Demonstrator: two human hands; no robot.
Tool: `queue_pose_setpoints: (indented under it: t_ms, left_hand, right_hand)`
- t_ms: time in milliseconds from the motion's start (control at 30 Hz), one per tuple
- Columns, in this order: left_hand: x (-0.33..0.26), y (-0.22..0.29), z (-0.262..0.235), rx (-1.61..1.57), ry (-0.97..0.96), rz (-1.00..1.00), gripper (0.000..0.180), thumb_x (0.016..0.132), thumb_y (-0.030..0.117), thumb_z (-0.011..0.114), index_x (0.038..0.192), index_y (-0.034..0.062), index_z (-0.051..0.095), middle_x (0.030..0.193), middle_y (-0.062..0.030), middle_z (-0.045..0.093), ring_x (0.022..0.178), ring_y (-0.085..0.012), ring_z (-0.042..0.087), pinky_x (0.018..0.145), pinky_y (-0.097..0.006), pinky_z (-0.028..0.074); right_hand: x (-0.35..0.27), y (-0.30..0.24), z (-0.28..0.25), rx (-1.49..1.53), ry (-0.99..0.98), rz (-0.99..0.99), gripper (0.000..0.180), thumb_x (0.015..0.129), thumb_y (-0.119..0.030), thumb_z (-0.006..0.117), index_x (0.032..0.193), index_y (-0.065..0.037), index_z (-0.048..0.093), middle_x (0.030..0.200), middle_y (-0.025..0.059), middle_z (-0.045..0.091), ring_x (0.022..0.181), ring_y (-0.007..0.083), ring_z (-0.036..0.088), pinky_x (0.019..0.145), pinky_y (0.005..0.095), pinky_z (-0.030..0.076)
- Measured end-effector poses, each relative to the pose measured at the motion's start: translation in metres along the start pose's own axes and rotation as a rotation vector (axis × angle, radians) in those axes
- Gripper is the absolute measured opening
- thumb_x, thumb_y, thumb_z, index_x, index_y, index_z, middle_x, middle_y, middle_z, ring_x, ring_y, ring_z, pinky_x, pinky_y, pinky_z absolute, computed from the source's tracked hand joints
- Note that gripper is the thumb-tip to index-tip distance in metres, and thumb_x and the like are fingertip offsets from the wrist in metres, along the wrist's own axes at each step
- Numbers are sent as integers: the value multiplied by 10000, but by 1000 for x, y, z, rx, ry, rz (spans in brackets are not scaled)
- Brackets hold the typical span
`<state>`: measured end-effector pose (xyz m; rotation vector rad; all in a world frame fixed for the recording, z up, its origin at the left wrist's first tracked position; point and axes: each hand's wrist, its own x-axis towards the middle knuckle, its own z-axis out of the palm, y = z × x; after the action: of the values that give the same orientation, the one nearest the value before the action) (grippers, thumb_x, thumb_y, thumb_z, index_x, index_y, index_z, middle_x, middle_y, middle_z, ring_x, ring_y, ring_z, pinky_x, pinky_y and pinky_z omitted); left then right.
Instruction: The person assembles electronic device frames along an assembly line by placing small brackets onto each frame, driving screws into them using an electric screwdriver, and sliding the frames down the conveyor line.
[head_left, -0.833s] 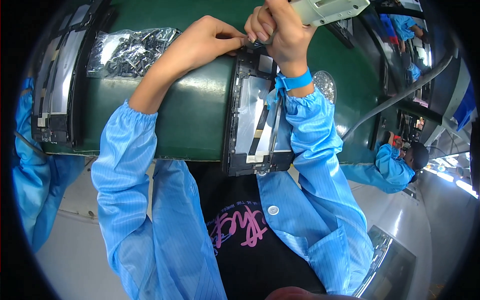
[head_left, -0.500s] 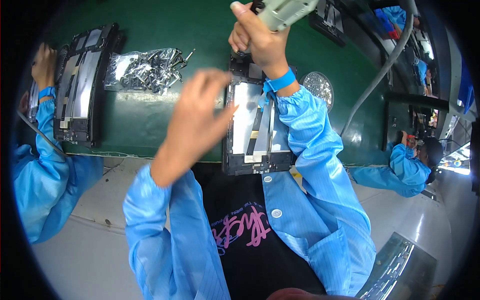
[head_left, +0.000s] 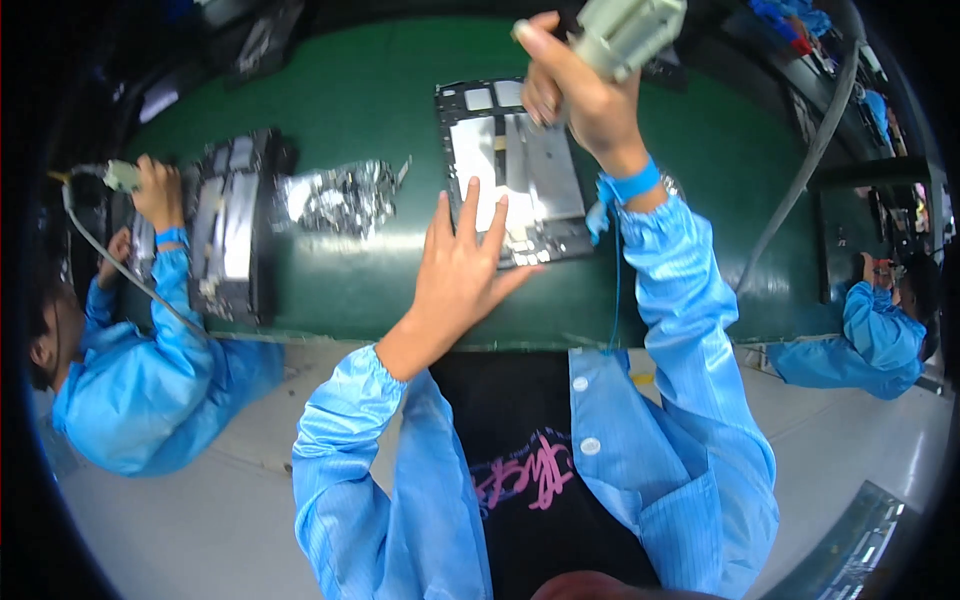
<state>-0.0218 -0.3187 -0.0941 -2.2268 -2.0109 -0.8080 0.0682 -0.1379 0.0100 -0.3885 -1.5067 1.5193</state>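
A flat, black-framed device [head_left: 548, 165], like an opened tablet with silver plates inside, lies on the green table in front of me. My left hand [head_left: 458, 262] is spread over its lower left part, fingers apart and holding nothing. Above the device's upper right corner, my right hand [head_left: 598, 105] is closed around a pale grey-green hand tool [head_left: 630, 35], whose kind I cannot make out. The tool's top runs out of view. A blue strap [head_left: 633, 184] with a thin cord circles my right wrist.
On the green table [head_left: 370, 290], a clear bag of small metal parts [head_left: 342, 198] lies left of the device. Further left, a co-worker's hand [head_left: 158, 195] holds a corded tool beside stacked devices [head_left: 232, 225]. A thick grey cable [head_left: 815, 155] hangs at the right.
The device now lies further from me, turned slightly. My left hand has come down onto its lower part. My right hand and the tool have shifted right in view.
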Motion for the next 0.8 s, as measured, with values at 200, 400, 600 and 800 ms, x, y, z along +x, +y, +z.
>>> queue_pose_setpoints:
  t_ms: [200, 400, 600, 800]
  left_hand:
    - [125, -104, 38, 146, 75, 80, 832, 788, 553, 721, 1315, -63, 534, 1339, -349, 498, 1103, -569, 539, 985, -541, 471]
    - [211, -176, 64, 90, 57, 84, 753, 814, 522, 717, 1335, 5, 547, 1427, -250, 464, 1246, -527, 464, 1028, -524, 443]
    - [253, -171, 70, 227, 91, 118, 638, 848, 430, 730, 1290, -5, 581, 1420, -227, 465, 1334, -504, 369, 1074, -499, 397]
    - [320, -67, 103, -327, 100, -19, 398, 944, 331, 618, 1013, -60, 637, 1030, -265, 658, 870, -418, 649, 766, -478, 516]
  right_hand:
    - [-13, -10, -91, 1, 252, 33, 129, 894, -58, 672, 976, 36, 639, 515, -3, 462, 382, 86, 428, 380, 270, 376]
    - [-39, -26, -181, 1, 561, -83, 145, 907, -13, 566, 1028, 51, 614, 530, -7, 405, 385, 88, 382, 384, 274, 367]
    - [-78, -23, -201, -37, 613, -62, 139, 916, -8, 569, 1032, 55, 613, 550, 5, 448, 395, 83, 413, 381, 263, 370]
    - [-86, -17, -165, -104, 416, 52, 165, 929, -21, 574, 1065, 72, 578, 615, 24, 503, 431, 83, 448, 425, 253, 419]
